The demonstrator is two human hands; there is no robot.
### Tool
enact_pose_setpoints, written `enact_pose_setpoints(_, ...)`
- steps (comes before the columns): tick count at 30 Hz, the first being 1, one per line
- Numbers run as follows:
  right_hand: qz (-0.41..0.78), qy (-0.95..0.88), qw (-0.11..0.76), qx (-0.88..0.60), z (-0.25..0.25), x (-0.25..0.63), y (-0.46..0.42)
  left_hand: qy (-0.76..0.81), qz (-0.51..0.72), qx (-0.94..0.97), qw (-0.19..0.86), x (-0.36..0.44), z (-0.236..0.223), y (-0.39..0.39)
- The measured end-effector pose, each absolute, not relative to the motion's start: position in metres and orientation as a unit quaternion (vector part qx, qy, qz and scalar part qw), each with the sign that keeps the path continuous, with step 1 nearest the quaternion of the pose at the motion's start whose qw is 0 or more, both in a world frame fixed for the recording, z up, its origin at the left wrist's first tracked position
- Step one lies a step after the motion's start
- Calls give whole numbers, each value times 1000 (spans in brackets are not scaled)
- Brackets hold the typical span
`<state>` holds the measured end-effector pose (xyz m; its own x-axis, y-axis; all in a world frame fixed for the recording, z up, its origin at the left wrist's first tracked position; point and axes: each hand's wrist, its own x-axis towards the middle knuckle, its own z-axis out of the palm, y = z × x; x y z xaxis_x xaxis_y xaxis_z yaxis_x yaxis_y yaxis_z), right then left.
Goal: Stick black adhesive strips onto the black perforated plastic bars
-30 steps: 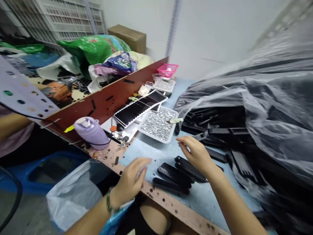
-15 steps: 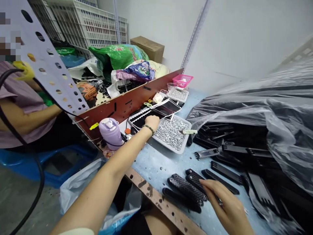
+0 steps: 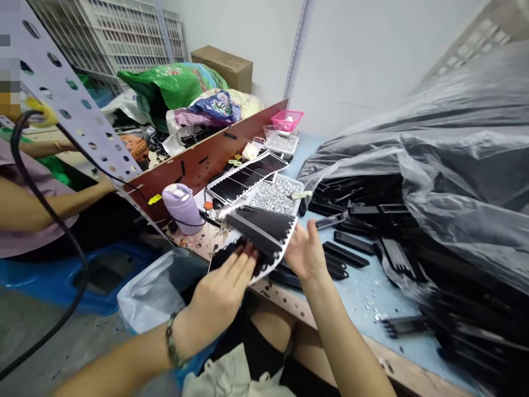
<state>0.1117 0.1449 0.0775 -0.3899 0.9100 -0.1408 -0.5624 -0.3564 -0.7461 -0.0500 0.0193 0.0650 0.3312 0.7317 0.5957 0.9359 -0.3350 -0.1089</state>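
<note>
Above the table's front edge, my left hand (image 3: 221, 292) grips a sheet of black strips on white scalloped backing (image 3: 260, 234), its fingers on the underside. My right hand (image 3: 305, 253) has its fingers apart, with the thumb against the sheet's right edge. A similar sheet (image 3: 247, 176) lies on the table behind a tray of silver rhinestones (image 3: 273, 194). Just right of my right hand lie black perforated strips (image 3: 345, 255), and the sheet partly hides others below it.
A lilac bottle (image 3: 179, 208) stands by a reddish-brown divider board (image 3: 198, 165). A large heap of black parts sits under grey plastic sheeting (image 3: 450, 165) on the right. A co-worker's arm (image 3: 61, 201) shows at left, beside a perforated panel (image 3: 70, 94).
My left hand has come back from the sheets behind the tray with one sheet in it. My right hand has moved up from the black strips to that sheet's edge.
</note>
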Motion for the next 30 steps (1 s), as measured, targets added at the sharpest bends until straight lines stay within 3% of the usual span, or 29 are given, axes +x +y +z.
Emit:
enact_pose_setpoints(3, 744, -321, 494, -316, 80, 107, 130, -491, -181, -848, 81, -51, 60, -31)
enact_pose_setpoints(6, 728, -358, 491, -319, 73, 111, 110, -468, -203, -843, -169, -63, 70, -53)
enact_pose_setpoints(8, 717, -371, 490, -327, 67, 120, 96, -499, -324, -758, -268, -75, 73, -54)
enact_pose_setpoints(12, 719, -400, 451, -346, 59, 145, 72, -534, -583, -495, -361, -88, 55, -36)
enact_pose_setpoints(15, 714, -420, 426, -364, 54, 164, 57, -438, -517, -395, -621, -71, 32, -17)
enact_pose_setpoints(17, 700, -427, 424, -385, 47, 177, 48, -400, -471, -319, -718, -52, 21, -10)
enact_pose_setpoints(23, 697, -517, 331, -371, 1, 216, 9, -364, -569, -152, -722, -13, -2, -16)
enact_pose_setpoints(28, 659, -496, 364, -431, -40, 212, -21, -360, -591, -64, -719, -14, -11, -29)
enact_pose_setpoints(30, 637, -527, 337, -451, -47, 207, -30, -362, -602, -41, -711, -17, -9, -30)
